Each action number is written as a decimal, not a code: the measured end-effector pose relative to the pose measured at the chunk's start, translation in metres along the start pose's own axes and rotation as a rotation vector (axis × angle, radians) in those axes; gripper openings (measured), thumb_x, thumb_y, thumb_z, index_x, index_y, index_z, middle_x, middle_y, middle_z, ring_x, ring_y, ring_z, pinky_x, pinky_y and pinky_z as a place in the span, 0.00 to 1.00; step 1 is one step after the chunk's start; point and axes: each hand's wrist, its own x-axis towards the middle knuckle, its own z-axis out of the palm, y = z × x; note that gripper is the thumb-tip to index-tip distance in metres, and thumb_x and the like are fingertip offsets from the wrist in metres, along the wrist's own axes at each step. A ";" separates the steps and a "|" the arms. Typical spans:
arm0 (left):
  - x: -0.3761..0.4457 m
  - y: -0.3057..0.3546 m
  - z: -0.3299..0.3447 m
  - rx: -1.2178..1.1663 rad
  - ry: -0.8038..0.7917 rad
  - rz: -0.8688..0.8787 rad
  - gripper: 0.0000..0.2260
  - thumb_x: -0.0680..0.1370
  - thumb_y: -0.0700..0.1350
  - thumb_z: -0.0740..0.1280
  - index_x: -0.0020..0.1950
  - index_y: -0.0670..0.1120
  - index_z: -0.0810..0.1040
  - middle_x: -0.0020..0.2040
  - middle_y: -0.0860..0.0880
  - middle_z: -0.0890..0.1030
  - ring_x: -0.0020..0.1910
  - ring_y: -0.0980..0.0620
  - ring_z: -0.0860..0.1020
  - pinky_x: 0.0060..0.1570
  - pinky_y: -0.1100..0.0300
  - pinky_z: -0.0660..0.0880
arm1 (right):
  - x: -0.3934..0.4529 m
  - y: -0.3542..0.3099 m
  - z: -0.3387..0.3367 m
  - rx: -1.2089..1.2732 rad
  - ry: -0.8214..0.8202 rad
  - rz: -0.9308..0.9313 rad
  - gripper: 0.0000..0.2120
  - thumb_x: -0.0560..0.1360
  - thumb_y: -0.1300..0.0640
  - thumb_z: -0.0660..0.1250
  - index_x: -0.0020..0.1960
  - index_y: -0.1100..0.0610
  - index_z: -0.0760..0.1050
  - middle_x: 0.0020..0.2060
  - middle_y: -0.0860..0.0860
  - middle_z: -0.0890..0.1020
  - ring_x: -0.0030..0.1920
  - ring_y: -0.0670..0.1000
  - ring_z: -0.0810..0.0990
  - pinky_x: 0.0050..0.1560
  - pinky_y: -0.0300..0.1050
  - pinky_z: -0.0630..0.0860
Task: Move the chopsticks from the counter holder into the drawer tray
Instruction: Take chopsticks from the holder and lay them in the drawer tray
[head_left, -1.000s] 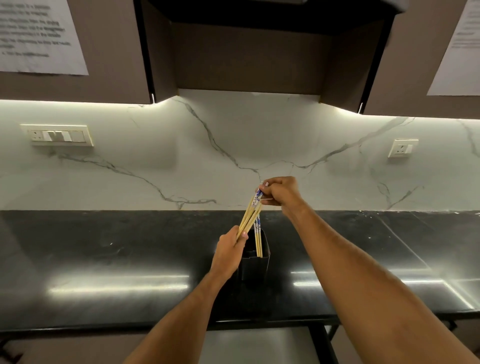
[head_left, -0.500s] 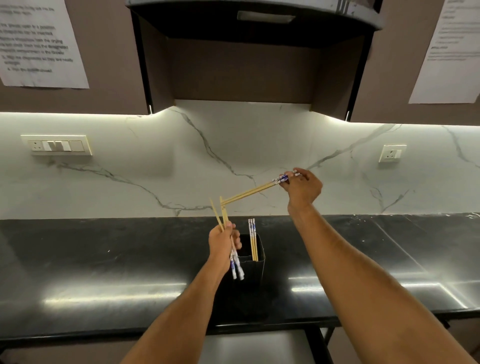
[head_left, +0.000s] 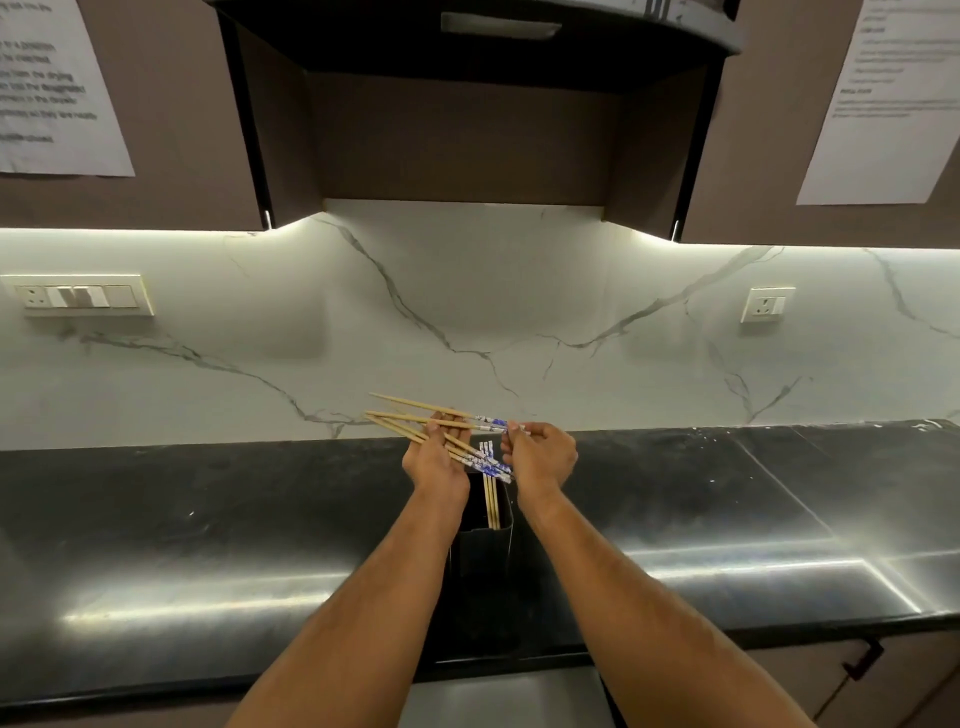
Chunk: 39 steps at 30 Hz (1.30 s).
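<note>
Your left hand (head_left: 435, 462) holds a splayed bunch of chopsticks (head_left: 415, 423) over the holder (head_left: 485, 545); your right hand (head_left: 540, 457) pinches one pair's ends. That loose fan could slip onto the counter (head_left: 208, 519). Several remain in the holder.

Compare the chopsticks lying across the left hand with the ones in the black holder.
The chopsticks in the left hand lie nearly flat and fanned out; the chopsticks in the black holder stand upright, close together. The held ones point their patterned ends right, toward the right hand; the standing ones point theirs up. Both sets are pale wood with blue-and-white ends.
</note>
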 end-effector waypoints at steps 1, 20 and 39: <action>0.001 -0.001 0.001 0.014 0.015 0.017 0.07 0.83 0.36 0.64 0.56 0.35 0.80 0.46 0.41 0.84 0.41 0.45 0.85 0.47 0.49 0.83 | 0.000 0.003 -0.001 -0.083 -0.014 -0.019 0.05 0.74 0.55 0.76 0.44 0.55 0.83 0.36 0.51 0.86 0.36 0.49 0.87 0.42 0.50 0.86; 0.018 -0.009 -0.001 0.136 -0.032 0.149 0.08 0.83 0.36 0.64 0.60 0.37 0.77 0.48 0.39 0.85 0.46 0.44 0.87 0.51 0.50 0.84 | 0.014 0.022 -0.009 0.413 -0.341 0.571 0.27 0.79 0.42 0.68 0.57 0.68 0.76 0.52 0.63 0.84 0.53 0.61 0.85 0.58 0.59 0.82; 0.010 -0.023 -0.008 0.165 -0.143 0.128 0.07 0.83 0.34 0.62 0.59 0.37 0.77 0.51 0.36 0.84 0.50 0.41 0.86 0.56 0.48 0.82 | 0.014 0.010 -0.003 0.112 -0.407 0.305 0.21 0.84 0.44 0.58 0.53 0.61 0.79 0.48 0.59 0.86 0.46 0.58 0.86 0.49 0.52 0.83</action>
